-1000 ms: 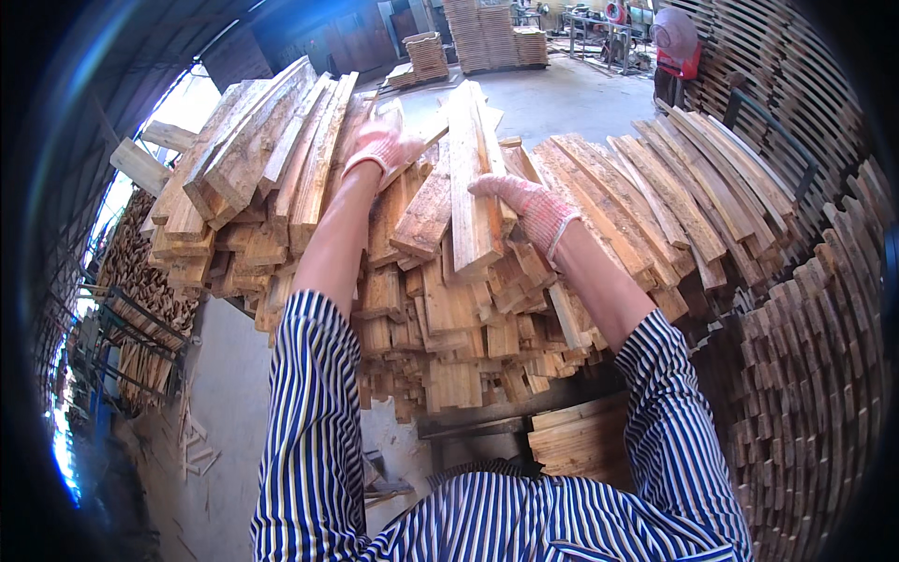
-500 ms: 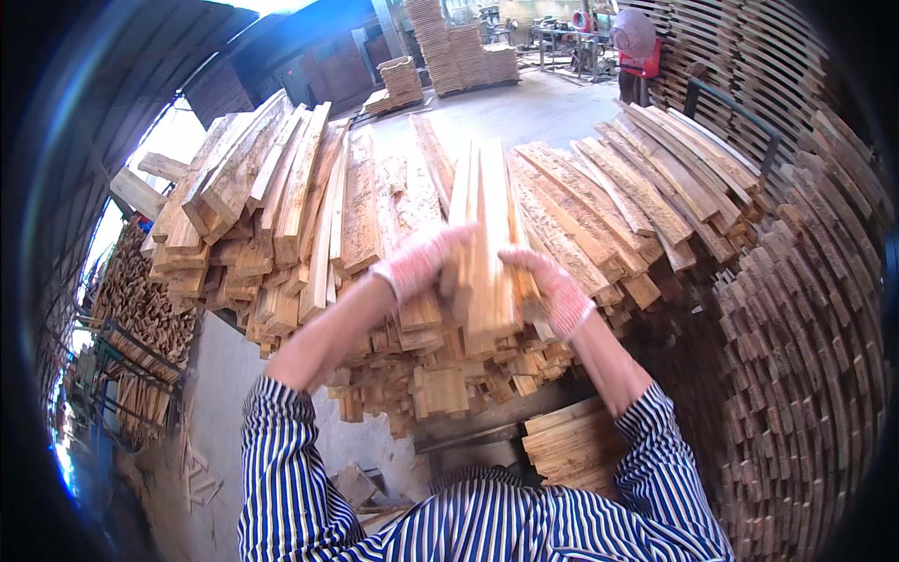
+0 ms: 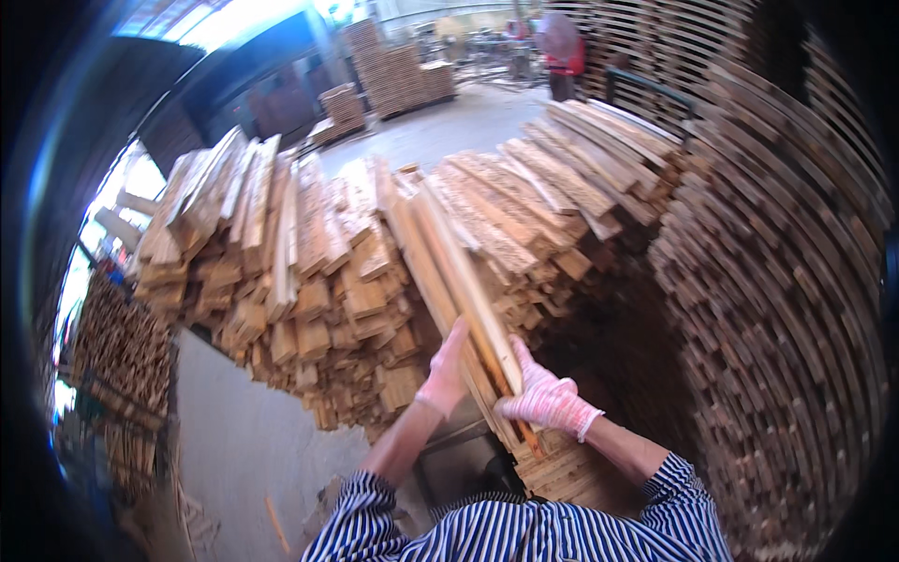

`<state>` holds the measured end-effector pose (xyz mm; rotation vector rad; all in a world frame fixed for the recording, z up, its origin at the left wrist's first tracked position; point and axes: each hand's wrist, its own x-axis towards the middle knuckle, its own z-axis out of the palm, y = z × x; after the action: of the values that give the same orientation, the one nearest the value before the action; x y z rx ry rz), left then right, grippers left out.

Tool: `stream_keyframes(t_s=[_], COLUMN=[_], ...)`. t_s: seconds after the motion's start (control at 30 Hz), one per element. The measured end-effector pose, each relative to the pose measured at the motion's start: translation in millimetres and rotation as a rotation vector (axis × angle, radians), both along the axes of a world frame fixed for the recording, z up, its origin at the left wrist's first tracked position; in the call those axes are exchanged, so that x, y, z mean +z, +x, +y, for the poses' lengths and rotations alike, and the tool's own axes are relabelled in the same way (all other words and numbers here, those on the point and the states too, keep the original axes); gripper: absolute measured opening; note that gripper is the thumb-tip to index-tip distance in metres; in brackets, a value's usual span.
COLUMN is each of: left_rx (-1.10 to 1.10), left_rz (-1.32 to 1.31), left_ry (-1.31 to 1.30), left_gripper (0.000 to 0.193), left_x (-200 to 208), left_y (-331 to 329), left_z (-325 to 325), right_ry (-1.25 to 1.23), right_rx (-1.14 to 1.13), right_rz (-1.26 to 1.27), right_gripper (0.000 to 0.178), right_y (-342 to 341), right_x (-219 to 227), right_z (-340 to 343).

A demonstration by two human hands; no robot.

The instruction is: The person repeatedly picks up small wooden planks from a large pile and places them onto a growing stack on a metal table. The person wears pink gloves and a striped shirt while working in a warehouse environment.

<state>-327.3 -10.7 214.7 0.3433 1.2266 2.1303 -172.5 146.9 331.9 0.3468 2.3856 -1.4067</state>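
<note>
A bundle of long wooden boards [image 3: 448, 267] slants between my two gloved hands. Its far end reaches over the big pile of boards [image 3: 323, 225], and its near end comes down over a lower stack of boards [image 3: 576, 476]. My left hand [image 3: 446, 375], in a pink and white knit glove, presses against the left side of the bundle. On the opposite side my right hand [image 3: 548, 391] grips it near its close end, thumb and fingers around the wood. How many boards are in the bundle is hard to tell.
Tall layered stacks of wood [image 3: 777, 309] rise close on my right. At the left stands a heap of cut wood [image 3: 122, 342]. Farther back are stacked pallet-like piles [image 3: 393, 75] and a person in red [image 3: 564, 58]. A thin stick [image 3: 277, 525] lies on the floor.
The boards have come off the pile toward me and now slant down to the right. Both hands have drawn closer to my body. The view has turned to the right.
</note>
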Motion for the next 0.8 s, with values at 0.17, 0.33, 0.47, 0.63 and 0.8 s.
stream_keyframes(t_s=[0.17,0.33,0.47,0.63,0.8], left_rx=[-0.065,-0.138,-0.426,-0.913,-1.314], left_rz=[-0.183,-0.218,-0.216,0.036,0.999], left_ry=[-0.04,0.199,0.175,-0.305,-0.498], left_gripper=[0.108,0.082,0.067,0.059,0.075], left_x=[-50,-70,-64,-119,-218], left_y=[42,40,117,152,203], left_z=[4,48,97,146,194], right_ry=[0.147,0.271,0.099,-0.106,-0.086], right_rx=[-0.109,-0.267,-0.703,-0.859,-1.211], right_rz=[0.053,0.305,0.655,0.302,0.104], right_gripper=[0.117,0.107,0.111,0.103,0.098], right_y=[81,150,183,226,283], right_x=[-61,-129,-156,-204,-342], right_z=[-4,6,40,86,62])
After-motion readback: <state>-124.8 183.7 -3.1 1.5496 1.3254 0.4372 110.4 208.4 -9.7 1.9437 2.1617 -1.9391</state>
